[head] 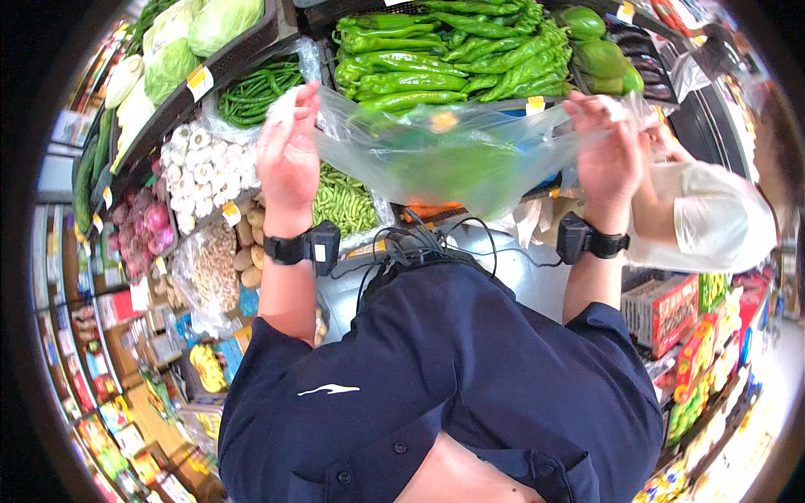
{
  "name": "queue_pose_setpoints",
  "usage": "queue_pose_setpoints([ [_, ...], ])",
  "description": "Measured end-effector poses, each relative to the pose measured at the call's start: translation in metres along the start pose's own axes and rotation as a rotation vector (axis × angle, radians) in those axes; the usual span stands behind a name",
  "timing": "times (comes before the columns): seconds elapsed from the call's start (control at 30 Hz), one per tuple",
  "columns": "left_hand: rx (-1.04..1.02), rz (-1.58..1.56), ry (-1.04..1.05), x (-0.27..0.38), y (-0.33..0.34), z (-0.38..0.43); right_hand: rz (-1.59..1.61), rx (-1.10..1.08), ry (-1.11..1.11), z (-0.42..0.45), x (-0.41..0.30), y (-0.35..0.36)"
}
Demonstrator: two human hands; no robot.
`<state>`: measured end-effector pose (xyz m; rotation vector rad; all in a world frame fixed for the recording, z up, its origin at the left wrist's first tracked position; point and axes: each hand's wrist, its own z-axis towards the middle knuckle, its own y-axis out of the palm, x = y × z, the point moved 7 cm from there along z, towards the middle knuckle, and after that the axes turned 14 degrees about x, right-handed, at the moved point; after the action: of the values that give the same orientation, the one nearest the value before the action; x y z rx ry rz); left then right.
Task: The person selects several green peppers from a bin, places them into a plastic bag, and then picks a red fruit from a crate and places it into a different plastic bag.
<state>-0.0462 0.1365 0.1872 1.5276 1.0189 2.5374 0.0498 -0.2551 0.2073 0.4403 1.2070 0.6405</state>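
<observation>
A clear plastic bag point(352, 148) is stretched wide between my raised hands and sags in the middle. My left hand point(290, 141) grips one side of it, above the garlic bulbs point(198, 170) and the green beans point(343, 200). On the other side, my right hand point(605, 148) holds the bag near the front of the green mangoes point(600, 60). A blurred green mass shows in or through the film; I cannot tell which. Long green peppers point(453, 53) lie heaped just beyond the bag. Whitish film covers part of the fingers on both hands.
Another person in a pale shirt point(717, 217) stands close by my right arm. Thin green chillies point(261, 91), cabbages point(223, 28), red onions point(144, 223) and eggplants point(648, 66) fill nearby bins. Black cables point(434, 242) hang between my wrists. Carrots point(431, 210) lie below the bag.
</observation>
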Motion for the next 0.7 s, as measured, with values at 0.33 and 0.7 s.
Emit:
queue_pose_setpoints([
  [0.33, -0.260, -0.367, -0.677, 0.020, 0.001, -0.054, -0.323, 0.474, -0.043, -0.131, -0.103, 0.002],
  [0.7, -0.630, -0.289, -0.721, 0.006, 0.040, -0.164, -0.885, 0.773, 0.088, -0.286, -0.116, -0.068],
])
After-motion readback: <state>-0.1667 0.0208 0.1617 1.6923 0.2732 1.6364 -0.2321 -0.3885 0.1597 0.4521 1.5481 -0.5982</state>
